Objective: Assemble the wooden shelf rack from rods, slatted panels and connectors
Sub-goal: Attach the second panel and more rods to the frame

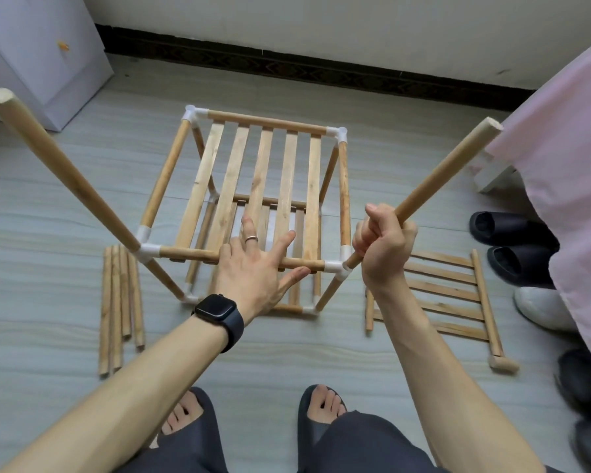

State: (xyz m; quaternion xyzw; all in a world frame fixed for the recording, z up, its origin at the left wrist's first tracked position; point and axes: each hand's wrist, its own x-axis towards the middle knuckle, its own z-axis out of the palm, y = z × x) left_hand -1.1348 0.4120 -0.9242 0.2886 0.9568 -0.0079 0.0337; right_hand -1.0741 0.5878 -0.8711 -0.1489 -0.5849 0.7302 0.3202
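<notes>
Half-built rack (263, 206) standing on the floor (287, 353), two slatted shelves already in, white plastic joints at the corners. Left hand (256, 268) spread flat over the rack's front top rail (191, 255), fingers straight and apart, gripping nothing; ring (252, 238) on one finger, dark watch (219, 315) on the wrist. Right hand (382, 244) curled tight round a rod (447, 172) just above the rack's front right connector (338, 268), lower end of that rod at the connector's socket, upper end leaning up and away to the right of the rack. Second rod (65, 172) seated in the rack's front left connector (149, 250), slanting up and out to the left. Left of the rack, a bundle of loose rods (120, 302) lying side by side on the floor. Right of the rack, a spare slatted panel (447, 295) flat on the floor, and beyond it dark shoes (505, 230) beside a pink bedcover (567, 148).
</notes>
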